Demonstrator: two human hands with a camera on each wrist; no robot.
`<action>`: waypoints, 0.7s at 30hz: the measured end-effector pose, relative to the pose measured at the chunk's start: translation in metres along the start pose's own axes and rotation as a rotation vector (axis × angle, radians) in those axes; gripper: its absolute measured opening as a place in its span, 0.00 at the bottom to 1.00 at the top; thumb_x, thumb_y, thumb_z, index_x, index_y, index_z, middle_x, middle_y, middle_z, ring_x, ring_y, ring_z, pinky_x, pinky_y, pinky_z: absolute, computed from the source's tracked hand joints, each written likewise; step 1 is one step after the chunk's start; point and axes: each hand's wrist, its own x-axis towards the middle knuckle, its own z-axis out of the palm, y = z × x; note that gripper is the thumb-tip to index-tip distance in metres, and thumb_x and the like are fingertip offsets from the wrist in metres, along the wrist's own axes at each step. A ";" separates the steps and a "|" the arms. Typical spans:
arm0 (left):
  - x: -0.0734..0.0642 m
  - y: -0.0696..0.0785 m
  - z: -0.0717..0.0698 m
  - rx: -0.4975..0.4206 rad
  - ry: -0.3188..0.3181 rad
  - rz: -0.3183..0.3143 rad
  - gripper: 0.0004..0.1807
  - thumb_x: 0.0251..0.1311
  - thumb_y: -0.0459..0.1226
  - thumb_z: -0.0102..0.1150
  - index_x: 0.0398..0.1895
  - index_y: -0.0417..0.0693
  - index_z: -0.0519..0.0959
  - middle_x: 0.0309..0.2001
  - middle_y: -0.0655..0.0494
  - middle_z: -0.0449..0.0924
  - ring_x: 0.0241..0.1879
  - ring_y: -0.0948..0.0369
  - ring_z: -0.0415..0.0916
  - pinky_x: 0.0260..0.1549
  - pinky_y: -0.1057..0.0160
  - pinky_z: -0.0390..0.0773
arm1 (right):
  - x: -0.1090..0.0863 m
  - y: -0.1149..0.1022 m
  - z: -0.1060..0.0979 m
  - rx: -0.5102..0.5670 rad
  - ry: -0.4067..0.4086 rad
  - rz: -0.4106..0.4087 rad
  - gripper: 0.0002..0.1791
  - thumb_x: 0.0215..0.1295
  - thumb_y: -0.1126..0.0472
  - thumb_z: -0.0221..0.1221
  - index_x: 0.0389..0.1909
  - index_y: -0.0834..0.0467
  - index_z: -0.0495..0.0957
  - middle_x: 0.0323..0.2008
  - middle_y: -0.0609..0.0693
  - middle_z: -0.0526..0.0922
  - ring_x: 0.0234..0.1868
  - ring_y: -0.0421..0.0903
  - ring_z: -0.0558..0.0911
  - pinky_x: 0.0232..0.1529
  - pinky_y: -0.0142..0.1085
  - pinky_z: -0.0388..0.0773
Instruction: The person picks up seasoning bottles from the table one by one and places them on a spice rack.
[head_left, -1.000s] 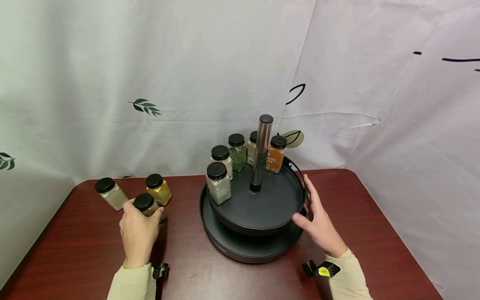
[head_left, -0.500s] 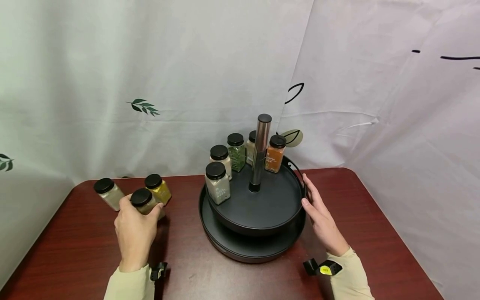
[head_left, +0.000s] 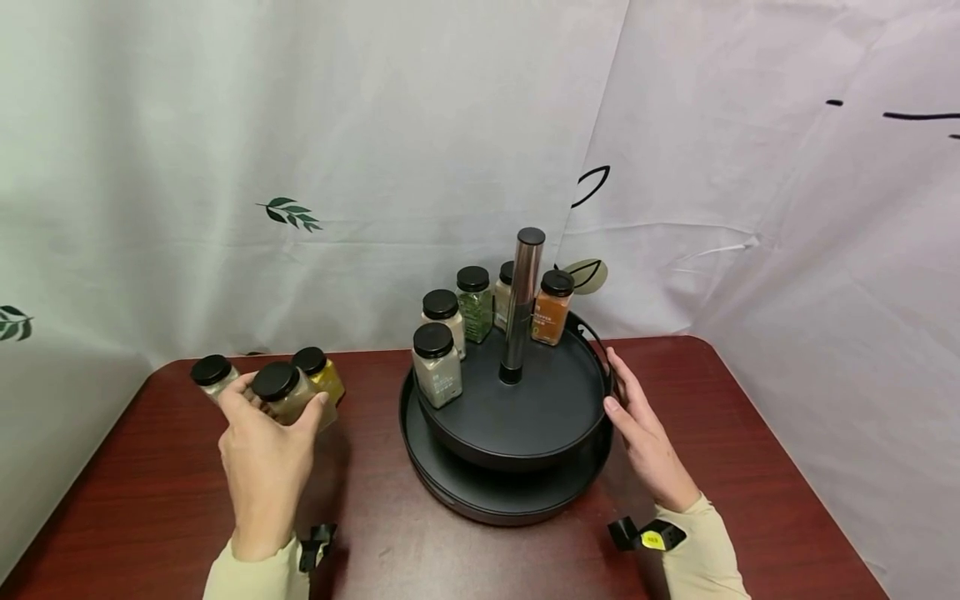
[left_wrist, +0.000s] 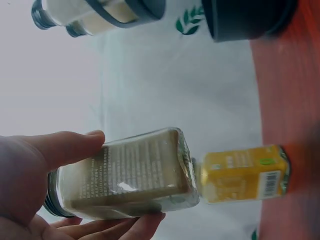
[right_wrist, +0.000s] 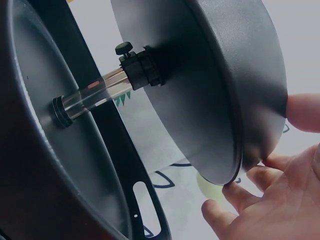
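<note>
My left hand [head_left: 264, 471] grips a square glass spice jar [left_wrist: 127, 172] of beige-grey powder with a black lid, thumb on one side and fingers on the other. The jar is raised above the table and tilted. Close behind it stand a yellow spice jar [head_left: 328, 380] and, partly hidden by my fingers, a pale spice jar [head_left: 217, 374]. My right hand [head_left: 647, 442] rests against the right outer side of the upper tier [head_left: 558, 412] of a black two-tier turntable, its fingers spread along the wall; the right wrist view shows the fingertips [right_wrist: 239, 196] at the edge.
Several spice jars stand along the upper tier's back and left, among them a green one [head_left: 475, 315] and an orange one [head_left: 551, 318]. A metal post [head_left: 522, 312] rises at its centre. The wider lower tier [head_left: 510, 500] sits on the red-brown table [head_left: 390, 550] before a white curtain.
My left hand has lifted the beige-grey spice jar up from the table and slightly left. My right hand's thumb has closed in to the upper tier's side and then stayed there.
</note>
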 end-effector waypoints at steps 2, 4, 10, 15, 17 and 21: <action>-0.002 0.004 -0.002 -0.009 0.009 0.024 0.43 0.51 0.39 0.77 0.66 0.40 0.62 0.51 0.35 0.82 0.47 0.36 0.80 0.43 0.43 0.74 | 0.000 0.000 0.000 0.001 0.003 -0.001 0.32 0.82 0.64 0.40 0.80 0.60 0.41 0.80 0.57 0.41 0.79 0.56 0.39 0.66 0.19 0.53; -0.004 0.008 -0.004 -0.017 0.018 0.048 0.42 0.51 0.39 0.77 0.66 0.42 0.63 0.52 0.37 0.83 0.46 0.40 0.83 0.41 0.57 0.76 | 0.000 0.000 0.000 0.001 0.004 0.000 0.32 0.82 0.64 0.40 0.81 0.59 0.42 0.80 0.57 0.41 0.79 0.56 0.39 0.66 0.19 0.53; -0.012 0.022 -0.008 -0.044 0.028 0.098 0.40 0.51 0.37 0.77 0.67 0.46 0.67 0.51 0.45 0.84 0.42 0.52 0.84 0.37 0.82 0.66 | 0.000 -0.001 0.000 0.004 0.004 0.014 0.32 0.82 0.63 0.40 0.81 0.58 0.41 0.80 0.55 0.41 0.79 0.56 0.38 0.65 0.19 0.53; -0.018 0.034 -0.009 -0.088 0.026 0.162 0.40 0.49 0.34 0.78 0.67 0.47 0.69 0.51 0.49 0.84 0.42 0.58 0.82 0.39 0.82 0.70 | 0.000 -0.001 0.000 0.005 0.009 0.015 0.32 0.82 0.63 0.40 0.80 0.60 0.41 0.80 0.55 0.41 0.79 0.56 0.38 0.65 0.19 0.53; -0.021 0.038 -0.009 -0.110 0.021 0.191 0.41 0.49 0.34 0.78 0.68 0.48 0.70 0.51 0.48 0.84 0.44 0.59 0.83 0.41 0.82 0.70 | 0.000 -0.001 0.000 0.002 0.012 0.013 0.32 0.82 0.64 0.40 0.80 0.60 0.41 0.80 0.55 0.41 0.79 0.56 0.38 0.65 0.19 0.53; -0.026 0.045 -0.009 -0.150 0.008 0.218 0.42 0.47 0.33 0.79 0.68 0.51 0.71 0.52 0.51 0.84 0.45 0.67 0.82 0.43 0.82 0.71 | 0.000 -0.001 0.000 -0.001 0.014 0.008 0.32 0.82 0.64 0.41 0.80 0.60 0.42 0.80 0.55 0.42 0.79 0.55 0.39 0.66 0.19 0.52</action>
